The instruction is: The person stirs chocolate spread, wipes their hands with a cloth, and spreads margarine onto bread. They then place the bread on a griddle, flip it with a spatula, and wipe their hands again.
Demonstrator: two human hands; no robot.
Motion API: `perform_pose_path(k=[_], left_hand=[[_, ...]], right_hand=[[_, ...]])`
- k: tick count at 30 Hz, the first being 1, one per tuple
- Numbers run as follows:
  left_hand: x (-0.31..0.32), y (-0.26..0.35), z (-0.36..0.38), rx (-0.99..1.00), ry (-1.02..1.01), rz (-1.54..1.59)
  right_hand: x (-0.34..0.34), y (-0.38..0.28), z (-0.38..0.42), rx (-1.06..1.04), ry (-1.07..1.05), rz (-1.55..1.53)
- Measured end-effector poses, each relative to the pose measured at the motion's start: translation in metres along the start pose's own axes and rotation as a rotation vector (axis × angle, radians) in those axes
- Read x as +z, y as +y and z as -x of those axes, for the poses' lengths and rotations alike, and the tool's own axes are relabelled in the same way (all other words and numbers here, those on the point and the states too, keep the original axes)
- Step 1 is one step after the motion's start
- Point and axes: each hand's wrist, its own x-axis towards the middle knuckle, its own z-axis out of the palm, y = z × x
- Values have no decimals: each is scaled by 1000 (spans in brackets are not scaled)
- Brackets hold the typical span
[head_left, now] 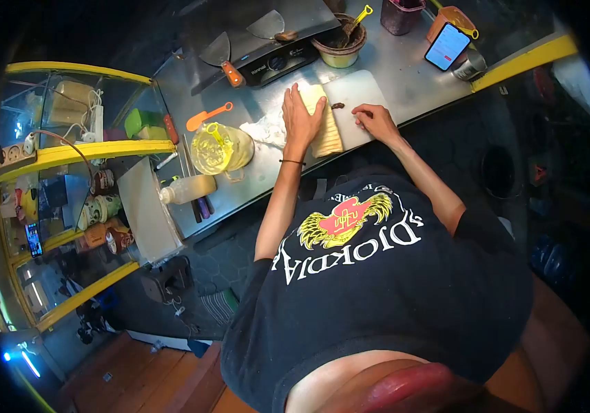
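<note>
A pale yellow block of bread (pixel 327 133) with ridged sides stands on a white cutting board (pixel 361 89) at the counter's front edge. My left hand (pixel 303 117) steadies it from the left, thumb on the bread and fingers stretched along its far left part. To the right, my right hand (pixel 377 124) hovers over the board with its fingers drawn together in a pinch; whatever they may hold is too small to see. Between the bread and that hand lies a small dark brown blob (pixel 338 106). Crumpled white wrapping (pixel 265 129) sits left of the bread.
Behind is a black griddle (pixel 277 62) with a scraper (pixel 231 72) on it. A tub of dark spread (pixel 339 51), a phone (pixel 448 47), an orange spatula (pixel 209 117), a yellow-lined tub (pixel 222 148) and a squeeze bottle (pixel 188 188) surround the work area.
</note>
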Motion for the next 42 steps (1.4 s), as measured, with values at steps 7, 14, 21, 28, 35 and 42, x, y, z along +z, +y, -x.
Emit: perform_pose_path(k=[7, 14, 21, 28, 35, 42], left_hand=[[31, 37, 26, -39, 60, -352], [15, 19, 24, -73, 77, -76], [-13, -23, 27, -313, -63, 904], [-11, -93, 46, -674, -115, 1512], [-28, -78, 56, -676, -39, 1339], [-46, -66, 62, -446, -58, 713]], right_hand=[[-9, -4, -34, -327, 10, 284], [-5, -20, -49, -466, -146, 521], [1, -23, -56, -508, -270, 574], [7, -16, -62, -606, -245, 541], [2, -21, -65, -680, -349, 570], [-8, -19, -78, -754, -436, 608]])
